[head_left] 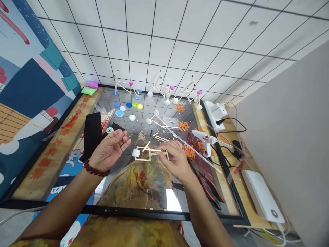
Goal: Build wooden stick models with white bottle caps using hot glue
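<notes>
My right hand (pixel 176 159) pinches a thin wooden stick frame (pixel 143 160) between thumb and fingers, low over the glass tabletop. A white bottle cap (pixel 136 153) sits at the frame's left end, and a short stick (pixel 146 146) slants across its upper side. To the left, my left hand (pixel 111 147) is raised beside the frame, palm turned inward, fingers loosely curled and apart. No object shows in it. Just beyond the hands lie loose wooden sticks (pixel 160 138) and small scraps.
Stick models (pixel 125 83) with cap wheels stand along the back wall. Coloured bottle caps (pixel 119 113) lie before them. A glue gun (pixel 204 140), pliers (pixel 209 188) and a power strip (pixel 214 115) are on the right. Black cloth (pixel 92 133) lies left.
</notes>
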